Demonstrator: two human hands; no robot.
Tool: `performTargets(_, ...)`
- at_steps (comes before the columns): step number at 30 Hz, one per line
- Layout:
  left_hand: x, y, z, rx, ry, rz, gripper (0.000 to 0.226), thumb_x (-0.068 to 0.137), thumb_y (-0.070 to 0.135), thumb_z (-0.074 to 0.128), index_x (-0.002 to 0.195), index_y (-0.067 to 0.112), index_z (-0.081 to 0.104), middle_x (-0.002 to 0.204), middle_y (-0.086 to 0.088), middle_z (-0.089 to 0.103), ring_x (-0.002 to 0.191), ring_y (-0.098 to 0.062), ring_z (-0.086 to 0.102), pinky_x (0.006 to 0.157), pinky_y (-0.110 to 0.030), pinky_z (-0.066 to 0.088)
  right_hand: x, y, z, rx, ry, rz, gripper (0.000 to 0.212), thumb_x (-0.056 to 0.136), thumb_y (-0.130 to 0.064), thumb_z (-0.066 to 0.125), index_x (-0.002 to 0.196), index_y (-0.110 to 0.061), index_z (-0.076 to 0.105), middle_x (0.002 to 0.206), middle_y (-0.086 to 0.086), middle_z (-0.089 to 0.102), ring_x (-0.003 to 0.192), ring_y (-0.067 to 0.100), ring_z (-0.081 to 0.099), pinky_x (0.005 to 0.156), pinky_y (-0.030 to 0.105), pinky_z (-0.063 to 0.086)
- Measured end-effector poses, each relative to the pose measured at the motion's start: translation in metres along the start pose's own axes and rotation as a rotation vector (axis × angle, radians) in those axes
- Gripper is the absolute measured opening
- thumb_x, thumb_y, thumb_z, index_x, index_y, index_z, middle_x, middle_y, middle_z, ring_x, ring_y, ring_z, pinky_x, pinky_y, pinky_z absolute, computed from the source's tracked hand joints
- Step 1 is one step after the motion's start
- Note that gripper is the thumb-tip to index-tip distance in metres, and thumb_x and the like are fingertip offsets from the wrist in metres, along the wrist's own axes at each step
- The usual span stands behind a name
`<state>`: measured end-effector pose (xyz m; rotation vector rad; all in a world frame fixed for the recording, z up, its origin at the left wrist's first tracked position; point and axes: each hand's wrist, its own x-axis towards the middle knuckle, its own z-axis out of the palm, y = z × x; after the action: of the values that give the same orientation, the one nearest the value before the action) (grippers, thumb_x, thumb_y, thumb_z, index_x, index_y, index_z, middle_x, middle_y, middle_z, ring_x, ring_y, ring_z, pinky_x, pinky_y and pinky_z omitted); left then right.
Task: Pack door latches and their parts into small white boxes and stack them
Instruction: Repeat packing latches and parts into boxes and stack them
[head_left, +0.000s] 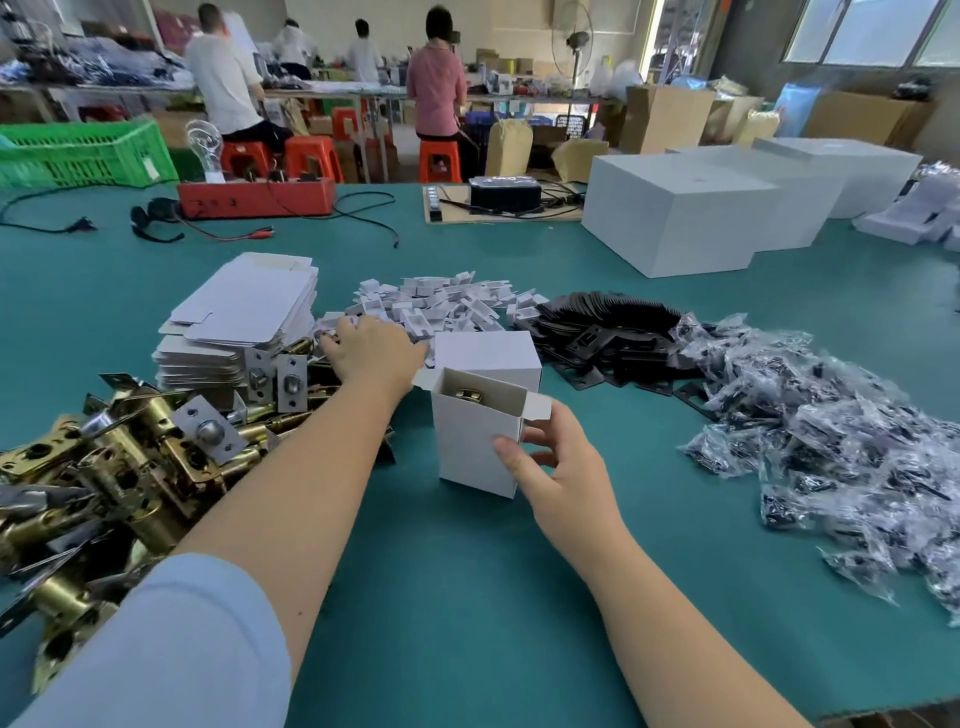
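Note:
A small white box (472, 441) stands upright on the green table with its top flaps open, and a brass latch part shows inside. My right hand (556, 467) holds its right edge between thumb and fingers. My left hand (371, 351) reaches over to the pile of small white plastic pieces (441, 306), fingers curled down onto them; what it holds is hidden. A heap of brass door latches (119, 467) lies at the left. Flat unfolded box blanks (244, 312) are stacked behind it. A closed white box (488, 358) stands just behind the open one.
Black metal plates (613, 332) are piled right of the white pieces, with bagged screws (841, 447) spread further right. Large white cartons (685, 218) stand at the back right. A red box (257, 197) and cables lie at the back. People sit on stools beyond the table.

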<state>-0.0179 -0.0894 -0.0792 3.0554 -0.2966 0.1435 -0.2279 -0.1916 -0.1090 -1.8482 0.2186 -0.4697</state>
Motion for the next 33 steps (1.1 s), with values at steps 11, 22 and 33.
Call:
performTargets(11, -0.002, 0.01, -0.006, -0.47, 0.22, -0.094, 0.019, 0.091, 0.032, 0.053, 0.098, 0.024, 0.07, 0.115, -0.005, 0.063, 0.116, -0.031, 0.045, 0.095, -0.043, 0.033, 0.002, 0.0, -0.003, -0.002, 0.002, -0.012, 0.028, 0.088, -0.039, 0.061, 0.103, -0.058, 0.047, 0.104, -0.027, 0.061, 0.092, -0.006, 0.056, 0.069, 0.008, 0.045)
performTargets(22, -0.116, 0.018, -0.086, -1.277, 0.21, 0.283, 0.008, 0.079, 0.021, 0.071, 0.075, 0.018, 0.064, 0.065, 0.004, 0.069, 0.058, -0.003, 0.063, 0.056, -0.016, 0.051, 0.002, 0.001, -0.001, 0.016, 0.04, -0.034, 0.024, 0.09, -0.032, 0.062, 0.108, -0.044, 0.051, 0.106, -0.018, 0.064, 0.094, -0.004, 0.058, 0.075, 0.022, 0.05)
performTargets(33, -0.142, 0.011, -0.063, -0.657, 0.258, 0.526, 0.006, 0.089, 0.025, 0.065, 0.086, 0.022, 0.069, 0.079, 0.012, 0.064, 0.085, -0.016, 0.061, 0.084, -0.039, 0.05, -0.001, -0.003, 0.0, 0.016, 0.048, -0.065, 0.028, 0.091, -0.029, 0.061, 0.1, -0.051, 0.049, 0.098, -0.029, 0.061, 0.093, -0.003, 0.058, 0.077, 0.03, 0.053)
